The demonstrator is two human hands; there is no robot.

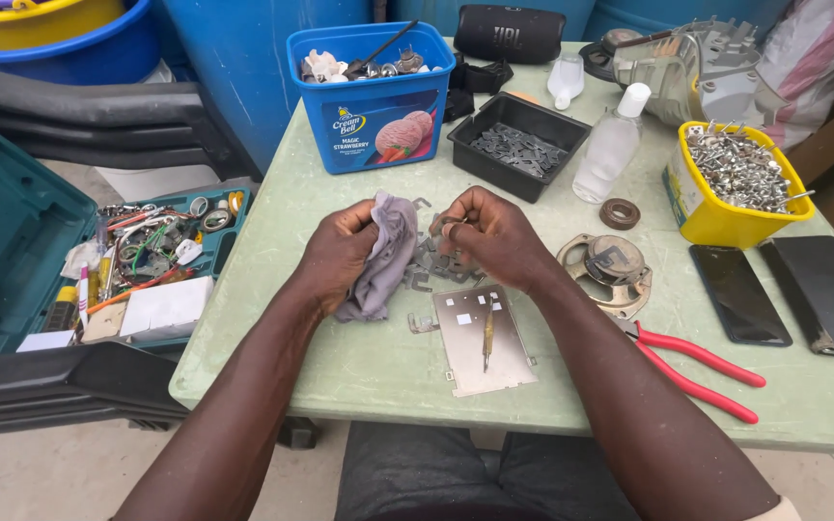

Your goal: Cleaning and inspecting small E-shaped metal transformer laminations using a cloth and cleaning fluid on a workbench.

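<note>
right hand (494, 236) hides part (rag (383, 256) beside)

Single view only, from a camera worn on the person's head, angled steeply down and forward over a pale green table (359, 367). It sits close: both forearms enter from the bottom edge and the left hand (340, 253) and right hand (494, 236) meet near frame centre. The table's far edge lies near the top, with blue drums (243, 68) behind. An open teal toolbox (12, 232) fills the left margin; bare floor shows below. No second view overlaps
</note>
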